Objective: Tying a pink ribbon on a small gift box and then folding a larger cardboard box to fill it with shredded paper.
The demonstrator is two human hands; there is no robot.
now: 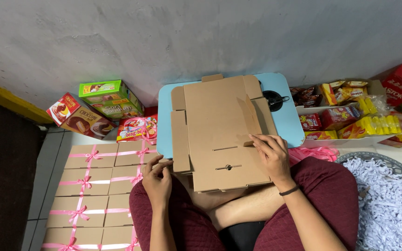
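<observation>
Brown cardboard fills the middle of the view: a flat, unfolded box blank (219,135) lies on a small light-blue counter (284,111) and juts over the person's crossed legs. The right hand (271,155) lies flat on the blank's right side, fingers spread and pressing down beside a raised flap, so its grip is wide and clasps nothing. The left hand (157,179) sits at the blank's lower left corner, fingers curled narrowly around the edge of the side flap there. Just beyond the right hand, on the counter past the cardboard's far edge, lies a black pair of scissors (274,99). To the outside of the left hand, finished brown boxes tied with pink ribbon (94,186) lie in rows on the floor, with coloured snack cartons (110,100) behind them. Outside the right hand are a tray of snack packets (345,118) and a basket of shredded white paper (387,204).
</observation>
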